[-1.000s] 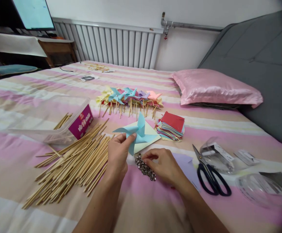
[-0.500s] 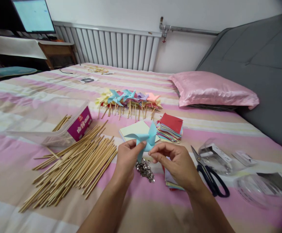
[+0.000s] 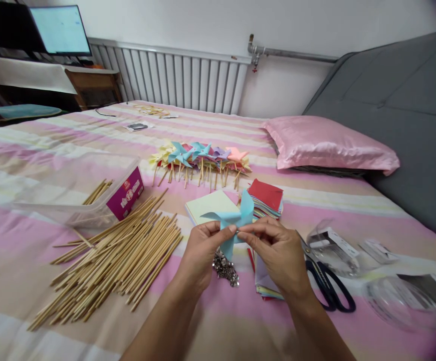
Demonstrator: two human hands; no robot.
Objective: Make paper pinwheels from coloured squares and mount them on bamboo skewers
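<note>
Between both hands, up off the bed, the blue paper pinwheel (image 3: 233, 223) is being held. Left hand (image 3: 203, 250) is pinching its middle w/ thumb & fingers. Right hand (image 3: 278, 250), which was down at the pile of shiny pins (image 3: 225, 268) a sec ago, is now pinching the same spot from the other side, maybe w/ a pin, can't tell. Sticks (image 3: 120, 255) are lying left, scissors (image 3: 327, 283) right.
</note>
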